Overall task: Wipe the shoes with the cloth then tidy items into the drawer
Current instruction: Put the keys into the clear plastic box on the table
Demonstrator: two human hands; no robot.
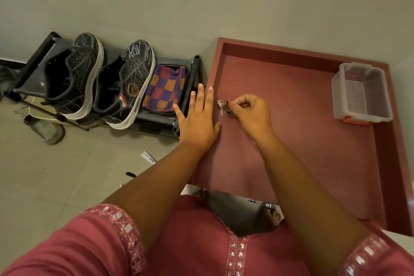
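Two black sneakers with white soles, one on the left (pixel 74 76) and one on the right (pixel 127 85), stand side by side on a black shoe rack (pixel 186 87). A checked purple and orange cloth (pixel 164 89) lies on the rack to their right. The maroon drawer (pixel 313 132) is pulled open. My right hand (pixel 251 111) pinches a small bunch of keys (pixel 224 107) low over the drawer floor near its left wall. My left hand (pixel 198 116) is flat with fingers spread, resting on the drawer's left edge.
A clear plastic box (pixel 360 94) with an orange clip sits at the drawer's far right. On the tiled floor lie a small white tube (pixel 148 157), a black pen (pixel 131 174) and a pale slipper (pixel 47 130) beneath the rack. A wall stands behind everything.
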